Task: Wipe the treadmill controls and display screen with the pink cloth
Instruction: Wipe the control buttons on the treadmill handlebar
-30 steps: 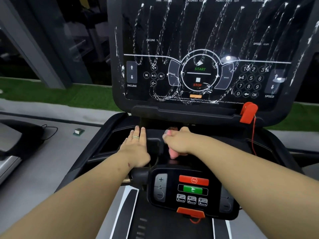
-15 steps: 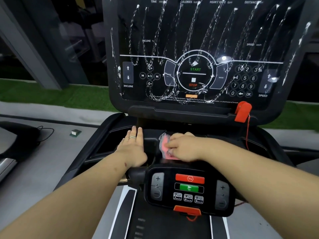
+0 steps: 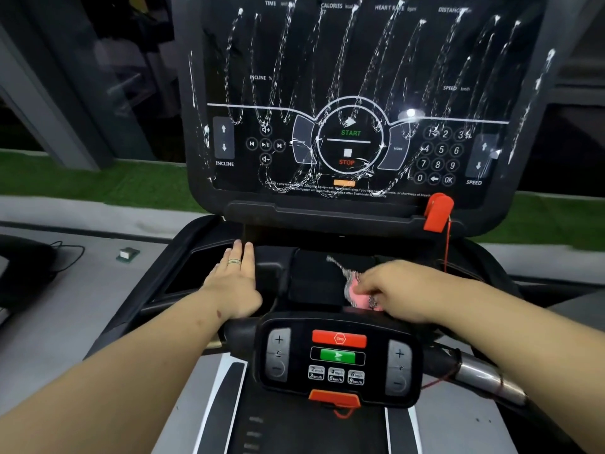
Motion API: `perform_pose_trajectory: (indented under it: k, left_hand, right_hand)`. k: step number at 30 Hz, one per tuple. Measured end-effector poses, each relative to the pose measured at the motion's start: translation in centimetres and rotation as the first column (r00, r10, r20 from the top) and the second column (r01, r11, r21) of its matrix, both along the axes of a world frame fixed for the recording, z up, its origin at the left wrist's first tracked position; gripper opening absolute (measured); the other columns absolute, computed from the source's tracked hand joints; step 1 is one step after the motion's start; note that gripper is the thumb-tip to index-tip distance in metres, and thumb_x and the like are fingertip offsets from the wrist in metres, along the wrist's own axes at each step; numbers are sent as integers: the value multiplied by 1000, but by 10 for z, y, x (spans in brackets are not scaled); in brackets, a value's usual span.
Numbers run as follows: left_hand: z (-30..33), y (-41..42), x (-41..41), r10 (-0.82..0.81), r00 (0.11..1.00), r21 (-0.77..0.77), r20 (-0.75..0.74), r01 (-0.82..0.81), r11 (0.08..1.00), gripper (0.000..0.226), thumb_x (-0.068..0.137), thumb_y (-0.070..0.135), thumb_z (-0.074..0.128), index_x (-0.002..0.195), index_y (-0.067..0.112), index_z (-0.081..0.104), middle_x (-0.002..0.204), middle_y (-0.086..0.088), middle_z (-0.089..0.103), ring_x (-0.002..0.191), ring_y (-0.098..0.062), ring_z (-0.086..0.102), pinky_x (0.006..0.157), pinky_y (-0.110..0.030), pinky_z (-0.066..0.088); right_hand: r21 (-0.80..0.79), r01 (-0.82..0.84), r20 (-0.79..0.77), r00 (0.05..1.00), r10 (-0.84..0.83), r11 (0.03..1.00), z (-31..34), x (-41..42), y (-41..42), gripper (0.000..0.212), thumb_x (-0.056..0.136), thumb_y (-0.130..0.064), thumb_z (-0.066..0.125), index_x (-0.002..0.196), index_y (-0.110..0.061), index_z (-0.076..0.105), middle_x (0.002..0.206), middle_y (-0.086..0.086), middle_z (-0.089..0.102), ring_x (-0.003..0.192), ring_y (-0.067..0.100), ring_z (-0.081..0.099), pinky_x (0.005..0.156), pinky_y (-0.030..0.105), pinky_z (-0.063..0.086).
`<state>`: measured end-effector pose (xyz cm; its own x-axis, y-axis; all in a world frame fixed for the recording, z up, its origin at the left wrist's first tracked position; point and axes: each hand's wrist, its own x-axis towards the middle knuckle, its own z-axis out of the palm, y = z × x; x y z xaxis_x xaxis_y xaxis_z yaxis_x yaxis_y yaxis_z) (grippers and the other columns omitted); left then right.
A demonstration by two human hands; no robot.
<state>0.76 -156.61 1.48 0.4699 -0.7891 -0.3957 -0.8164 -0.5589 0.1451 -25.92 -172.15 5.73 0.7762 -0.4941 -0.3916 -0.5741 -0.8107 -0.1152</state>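
The black display screen point(image 3: 357, 67) fills the top of the view, streaked with white foamy zigzag lines over its START/STOP ring and keypad. Below it lies the dark console tray point(image 3: 314, 276). My right hand point(image 3: 396, 286) presses the pink cloth point(image 3: 355, 294) onto the tray's right half, gripping it; only a small pink part shows. My left hand point(image 3: 234, 283) lies flat, fingers together, on the tray's left side, with a ring on one finger. Nearest to me is the small control panel point(image 3: 337, 358) with red stop and green go buttons.
A red safety clip point(image 3: 438, 211) hangs at the screen's lower right, its red cord running down past my right wrist. A chrome handlebar point(image 3: 484, 376) runs off to the right. The grey floor at left holds a small box point(image 3: 127, 253) and a cable.
My right hand has slid the pink cloth rightward across the tray, from its middle towards its right half. The left hand has stayed flat in place.
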Motion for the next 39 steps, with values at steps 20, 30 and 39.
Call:
perform_pose_trajectory:
  k: [20, 30, 39]
  left_hand:
    - [9, 3, 0, 43, 995, -32, -88, -46, 998, 92, 95, 18, 47, 162, 20, -16, 169, -5, -25, 157, -23, -15, 128, -40, 3]
    - [29, 0, -19, 219, 911, -126, -348, -277, 953, 78, 103, 56, 45, 164, 17, 18, 172, -11, -4, 158, -25, -6, 127, -42, 5]
    - [67, 5, -74, 110, 893, -160, -437, -198, 967, 88, 82, 80, 41, 147, 22, 52, 161, -2, 39, 149, -25, 33, 123, -44, 25]
  right_hand:
    - [74, 191, 297, 933, -205, 979, -8, -2, 10, 44, 91, -3, 55, 122, -27, 75, 119, 0, 71, 107, 22, 67, 97, 33, 52]
    - [413, 287, 241, 881, -408, 864, 29, -56, 23, 34, 99, -4, 56, 105, -29, 78, 84, 1, 77, 71, 22, 72, 64, 30, 58]
    - [396, 41, 351, 916, -193, 917, 64, -46, 57, 44, 101, -8, 53, 129, -37, 69, 119, -8, 74, 104, 7, 69, 99, 26, 53]
